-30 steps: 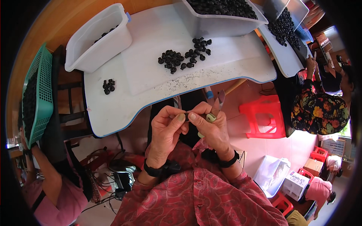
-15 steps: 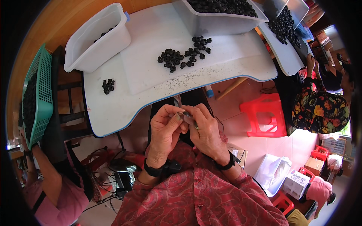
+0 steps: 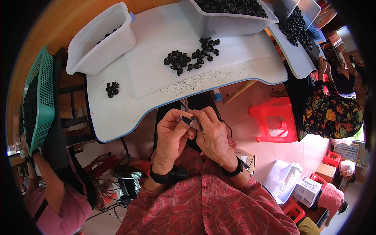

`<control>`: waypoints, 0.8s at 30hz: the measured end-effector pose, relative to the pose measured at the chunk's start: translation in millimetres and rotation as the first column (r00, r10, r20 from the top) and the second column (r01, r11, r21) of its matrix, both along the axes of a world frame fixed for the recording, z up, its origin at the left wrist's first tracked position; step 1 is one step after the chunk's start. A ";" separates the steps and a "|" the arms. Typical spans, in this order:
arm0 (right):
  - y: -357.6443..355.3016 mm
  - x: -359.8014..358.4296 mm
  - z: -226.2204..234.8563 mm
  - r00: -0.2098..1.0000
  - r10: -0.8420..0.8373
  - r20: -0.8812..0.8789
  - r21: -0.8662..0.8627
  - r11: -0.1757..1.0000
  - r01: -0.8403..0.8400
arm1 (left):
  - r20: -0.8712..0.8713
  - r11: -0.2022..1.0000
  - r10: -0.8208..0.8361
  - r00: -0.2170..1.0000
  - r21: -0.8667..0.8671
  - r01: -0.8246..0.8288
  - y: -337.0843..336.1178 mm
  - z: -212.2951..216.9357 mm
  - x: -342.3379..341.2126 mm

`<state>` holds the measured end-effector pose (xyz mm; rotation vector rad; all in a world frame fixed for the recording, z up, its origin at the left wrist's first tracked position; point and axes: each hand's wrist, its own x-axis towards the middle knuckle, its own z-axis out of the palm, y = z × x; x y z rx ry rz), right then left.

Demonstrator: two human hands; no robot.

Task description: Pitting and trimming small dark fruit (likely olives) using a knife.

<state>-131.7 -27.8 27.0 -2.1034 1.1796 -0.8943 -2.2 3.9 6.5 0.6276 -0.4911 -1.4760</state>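
Both my hands are together just off the front edge of the white table. My right hand [image 3: 213, 135] is closed on a small knife, whose flat metal blade [image 3: 194, 124] lies across toward my left fingertips. My left hand [image 3: 172, 137] is pinched, its thumb and index finger at the blade's dark end. Whatever those fingers hold is too small and covered to make out. Beyond the hands, a loose pile of small round black parts [image 3: 178, 59] lies on the table [image 3: 156, 86], with dark crumbs scattered nearer the edge. A smaller cluster of black parts [image 3: 112, 89] sits to the left.
A white tub [image 3: 94, 55] with some black parts stands far left; a full grey tub [image 3: 231, 25] stands at the back. A green basket [image 3: 47, 94] is at the left. To the right are a red stool [image 3: 274, 121] and co-workers, one in a floral shirt [image 3: 333, 113].
The blade has tilted slightly between my fingers, so its end now looks darker. My hands have barely shifted, and the piles on the table are unchanged.
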 end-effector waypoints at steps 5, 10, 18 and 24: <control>-0.2 0.5 0.4 1.000 -0.013 -0.003 -0.005 1.000 0.013 | -0.029 1.000 -0.003 1.000 0.021 0.003 -0.1 2.2 -0.3; -1.2 -0.8 -2.2 1.000 -0.016 -0.009 -0.014 1.000 0.016 | -0.030 1.000 -0.028 0.999 0.001 0.028 0.3 -0.7 0.0; 0.0 -1.3 2.2 0.999 -0.034 -0.029 -0.021 0.999 0.034 | -0.072 0.999 0.017 0.997 0.040 -0.014 -2.1 6.9 -2.6; 2.1 -0.1 5.3 0.997 -0.036 -0.062 -0.041 0.999 0.034 | -0.097 1.000 -0.014 0.995 0.001 0.014 0.1 0.0 0.4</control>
